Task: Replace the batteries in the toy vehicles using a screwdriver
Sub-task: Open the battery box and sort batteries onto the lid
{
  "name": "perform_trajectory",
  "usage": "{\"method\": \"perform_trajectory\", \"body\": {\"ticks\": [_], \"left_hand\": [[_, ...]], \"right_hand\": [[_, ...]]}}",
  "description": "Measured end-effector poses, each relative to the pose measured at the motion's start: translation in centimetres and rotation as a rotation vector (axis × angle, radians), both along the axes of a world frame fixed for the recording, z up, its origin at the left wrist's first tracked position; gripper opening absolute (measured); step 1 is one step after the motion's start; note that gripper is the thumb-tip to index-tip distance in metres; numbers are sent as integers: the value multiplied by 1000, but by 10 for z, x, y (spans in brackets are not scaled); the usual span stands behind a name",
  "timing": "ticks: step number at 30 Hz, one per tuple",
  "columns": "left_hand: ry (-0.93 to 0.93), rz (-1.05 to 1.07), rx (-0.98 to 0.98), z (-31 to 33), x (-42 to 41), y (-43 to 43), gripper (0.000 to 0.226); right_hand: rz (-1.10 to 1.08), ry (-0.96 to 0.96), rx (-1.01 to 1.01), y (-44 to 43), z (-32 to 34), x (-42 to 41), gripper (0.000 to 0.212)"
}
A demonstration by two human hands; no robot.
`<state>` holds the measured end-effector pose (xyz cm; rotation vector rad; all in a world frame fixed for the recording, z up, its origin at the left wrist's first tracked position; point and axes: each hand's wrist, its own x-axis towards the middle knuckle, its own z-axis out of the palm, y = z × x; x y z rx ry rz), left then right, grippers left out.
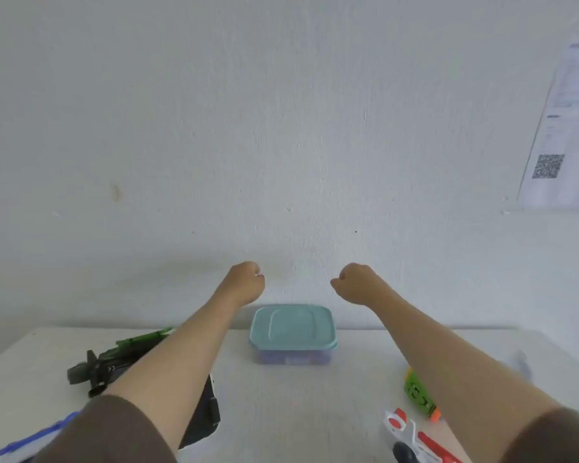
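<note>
- Two hands are raised above the table (pixel 315 412), clear of every item on it. The left hand (pixel 244 282) and the right hand (pixel 356 284) are each curled into a fist, and neither has hold of anything.
- Task items, left side: a green-and-black toy (pixel 114 359) lies partly under the left forearm.
- Task items, right side: a green toy (pixel 416 392) and a red-and-white toy (pixel 411 432) lie beside the right forearm, partly hidden by it.
- Unidentified: a black item (pixel 208 416) lies just beside the left forearm, and a blue item (pixel 30 436) lies at the near left corner.
- Screwdriver and batteries: none can be made out. A teal-lidded box (pixel 293 329) stands at the far middle of the table with its lid on. Its contents show only as dim shapes.
- Assessment: no toy appears opened, so the work looks not yet begun. The step in hand is judged to be lowering the hands to pick a first toy and the tool.
- Recommendation: uncurl the fingers before descending. Take one toy only and lay it underside up on the bare middle of the table. Steady it with one hand and keep the other free for the driver.
- Risk: both forearms pass over toys. Lower the hands toward the middle so nothing is swept off the edge, and keep any removed screw where it cannot roll.
</note>
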<state>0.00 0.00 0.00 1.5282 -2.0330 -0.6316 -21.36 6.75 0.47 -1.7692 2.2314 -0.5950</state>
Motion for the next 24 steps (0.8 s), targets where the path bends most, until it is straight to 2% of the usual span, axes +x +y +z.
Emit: {"method": "perform_trajectory", "body": {"ticks": [2,5,7,12,16,19,24], "left_hand": [[-43,46,31,-22,-4,-4,35],[-159,95,177,-52,-10,6,16],[-168,103,239,-71,-12,5,32],[-45,128,331,-94,-16,8,34],[47,266,319,-91,-19,13,30],[81,342,320,-86,-20,18,31],[156,335,280,-78,-14,35,23]], "right_hand": [[-49,-1,69,-4,-19,2,32],[-80,-34,203,-3,-54,8,28],[-115,-98,235,-3,-69,11,26],[-202,-242,240,-7,-95,15,30],[-241,-348,210,-12,-101,16,18],[-267,-347,201,-4,-93,17,28],[-208,-327,391,17,-68,18,36]]}}
